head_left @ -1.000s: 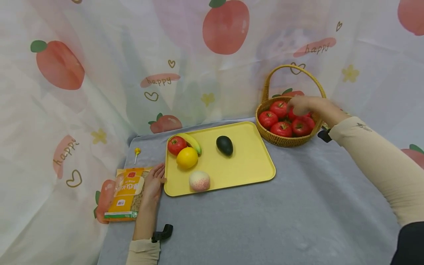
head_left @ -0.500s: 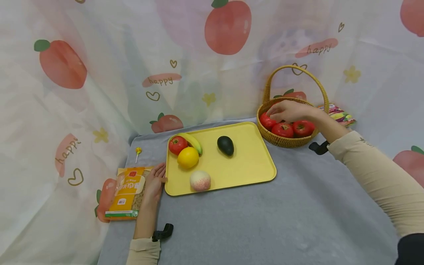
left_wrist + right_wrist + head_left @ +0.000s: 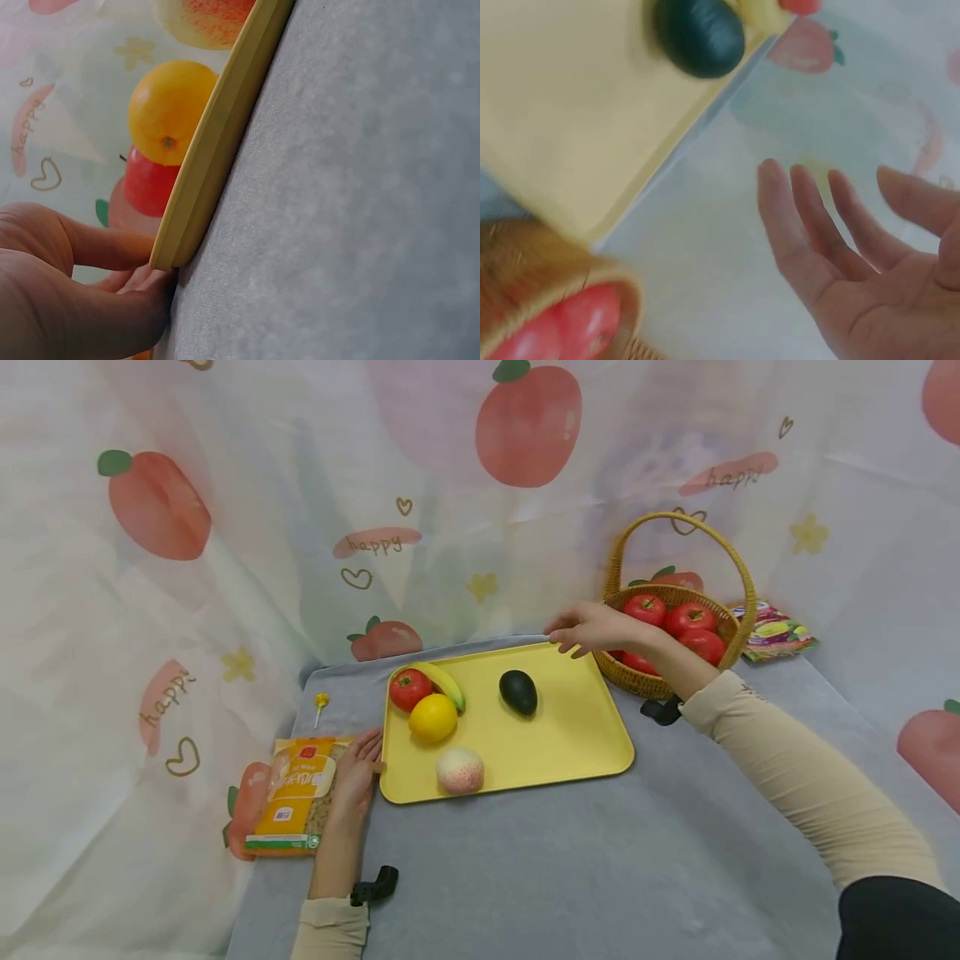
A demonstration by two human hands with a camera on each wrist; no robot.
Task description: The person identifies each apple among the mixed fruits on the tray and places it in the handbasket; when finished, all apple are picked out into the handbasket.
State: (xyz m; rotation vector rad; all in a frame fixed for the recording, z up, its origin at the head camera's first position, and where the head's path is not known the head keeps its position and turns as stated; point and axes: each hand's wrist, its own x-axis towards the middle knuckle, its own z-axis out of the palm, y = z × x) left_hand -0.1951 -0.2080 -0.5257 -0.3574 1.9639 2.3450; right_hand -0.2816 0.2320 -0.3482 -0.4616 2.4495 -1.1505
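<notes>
In the head view, my left hand (image 3: 356, 781) lies along the left edge of a yellow tray (image 3: 555, 735), thumb and straight fingers touching its rim. The left wrist view shows those fingertips against the tray's rim (image 3: 217, 142). My right hand (image 3: 603, 631) hovers over the tray's back right corner, fingers apart and holding nothing, as the right wrist view confirms. On the tray are a dark avocado (image 3: 518, 692), a tomato (image 3: 409, 690), a banana (image 3: 447, 683), a round yellow fruit (image 3: 432, 718) and a peach (image 3: 460, 772).
A wicker basket (image 3: 633, 681) of several tomatoes (image 3: 690, 619) stands right of the tray, its tall handle upright. A colourful packet (image 3: 776, 633) lies behind it. At left are an orange food bag (image 3: 294, 793) and a yellow lollipop (image 3: 322, 701). A printed curtain hangs behind.
My right hand has moved left out of the basket to above the tray's back right corner, nothing in it. My left hand stays at the tray edge. The head view has shifted slightly.
</notes>
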